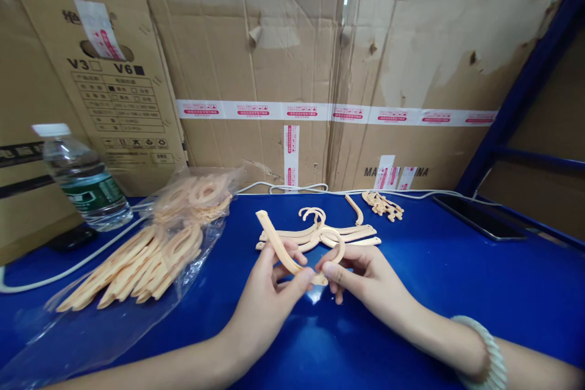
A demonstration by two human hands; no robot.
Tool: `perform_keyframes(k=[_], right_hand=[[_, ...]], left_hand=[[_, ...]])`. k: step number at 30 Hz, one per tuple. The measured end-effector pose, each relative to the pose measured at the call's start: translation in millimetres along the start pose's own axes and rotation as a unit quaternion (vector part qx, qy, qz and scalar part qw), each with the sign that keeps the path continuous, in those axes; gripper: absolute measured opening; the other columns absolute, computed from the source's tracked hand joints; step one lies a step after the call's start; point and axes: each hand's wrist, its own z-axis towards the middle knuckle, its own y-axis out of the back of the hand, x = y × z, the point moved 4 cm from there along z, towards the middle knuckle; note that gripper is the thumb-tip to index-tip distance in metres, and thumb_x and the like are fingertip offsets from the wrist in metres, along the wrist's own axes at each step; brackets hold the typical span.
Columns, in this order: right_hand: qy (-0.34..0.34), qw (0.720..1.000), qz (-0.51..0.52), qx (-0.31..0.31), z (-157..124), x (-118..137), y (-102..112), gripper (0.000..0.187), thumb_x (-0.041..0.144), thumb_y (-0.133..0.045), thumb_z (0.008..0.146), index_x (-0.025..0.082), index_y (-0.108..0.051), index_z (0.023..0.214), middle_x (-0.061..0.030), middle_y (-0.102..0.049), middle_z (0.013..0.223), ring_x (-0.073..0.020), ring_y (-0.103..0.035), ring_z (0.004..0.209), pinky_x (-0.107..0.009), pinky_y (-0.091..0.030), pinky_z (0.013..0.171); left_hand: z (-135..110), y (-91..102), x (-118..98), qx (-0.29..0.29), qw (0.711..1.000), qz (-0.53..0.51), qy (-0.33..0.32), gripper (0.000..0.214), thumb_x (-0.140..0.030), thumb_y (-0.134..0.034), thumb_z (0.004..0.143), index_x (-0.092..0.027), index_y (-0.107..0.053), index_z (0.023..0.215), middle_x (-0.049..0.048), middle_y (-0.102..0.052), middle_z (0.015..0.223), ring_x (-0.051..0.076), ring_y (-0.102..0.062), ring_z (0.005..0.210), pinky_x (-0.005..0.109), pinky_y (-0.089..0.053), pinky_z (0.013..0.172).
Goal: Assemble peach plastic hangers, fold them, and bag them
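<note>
My left hand is closed on a cream plastic hanger arm, a curved bar whose far end points up and to the left. Between the thumb and fingers of my right hand is a curved hanger hook. The inner end of the arm and the base of the hook meet between my fingertips; whether they are joined is hidden. Just behind my hands lie several cream hangers with hooks, stacked on the blue table. A loose hanger arm rests behind them, near a pile of small hooks.
On the left, a clear plastic bag holds several more hanger parts. A water bottle and a dark object stand behind it. A phone lies at the right. White cable runs along the cardboard at the back.
</note>
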Motion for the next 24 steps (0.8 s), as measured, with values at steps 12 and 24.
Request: perform_keyframes(k=[12, 24], right_hand=[[0.206, 0.884, -0.414, -0.072, 33.8, 42.1, 81.7, 0.019, 0.033, -0.060, 0.087, 0.021, -0.073, 0.096, -0.0080, -0.066, 0.086, -0.0196, -0.061, 0.076, -0.030, -0.052, 0.065], [0.188, 0.797, -0.572, 0.043, 69.5, 3.1, 131.1, 0.024, 0.004, -0.056, 0.076, 0.020, -0.073, 0.079, -0.0073, -0.059, 0.091, -0.0208, -0.057, 0.086, -0.033, -0.046, 0.080]], left_hand=[[4.7, 3.7, 1.6, 0.012, 0.994, -0.062, 0.085, 0.039, -0.022, -0.083, 0.060, -0.019, -0.055, 0.087, -0.0016, -0.070, 0.072, 0.017, -0.069, 0.074, 0.025, -0.053, 0.067], [0.8, 4.8, -4.8, 0.018, 0.993, -0.086, 0.083, 0.033, -0.024, -0.081, 0.065, -0.018, -0.055, 0.085, 0.0000, -0.069, 0.076, 0.014, -0.063, 0.075, 0.026, -0.048, 0.073]])
